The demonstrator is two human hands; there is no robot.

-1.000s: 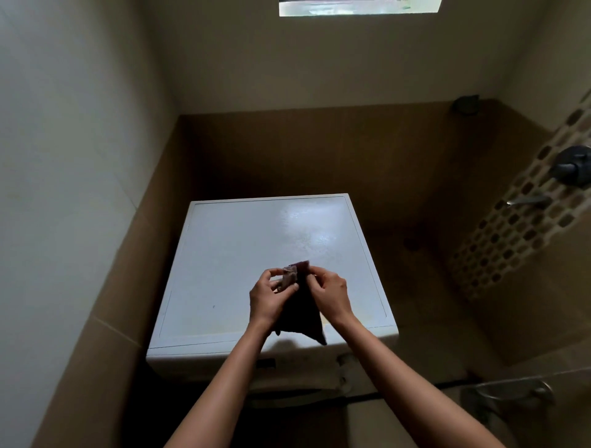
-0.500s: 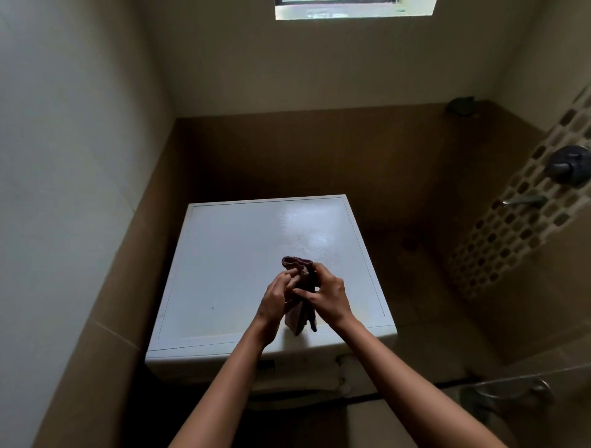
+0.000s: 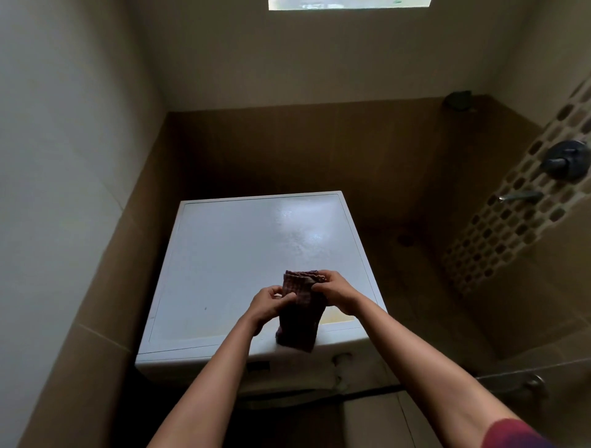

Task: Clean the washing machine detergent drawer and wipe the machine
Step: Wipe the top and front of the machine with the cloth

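Window (image 3: 348, 4): top edge of view, bright, cut off by the frame.
Left wall (image 3: 57, 160): pale above, brown tiles (image 3: 303, 150) on the lower band, which runs on across the back wall.
Dark object (image 3: 459, 99): on the top edge of the brown band, back right corner; too dim to identify.
Right wall: slanted mosaic strip (image 3: 511, 224); round valve (image 3: 564, 159) on it, spout (image 3: 519, 196) just below.
Floor: drain (image 3: 405, 239) near the back wall.
Lower right: metal rail (image 3: 511, 380).

Pale walls (image 3: 64, 128) meet a brown tiled band (image 3: 303, 150) lower down. A small window (image 3: 348, 3) (top edge, far wall) gives dim daylight. A mosaic strip (image 3: 499, 230) with a tap (image 3: 519, 195) runs down the right wall.
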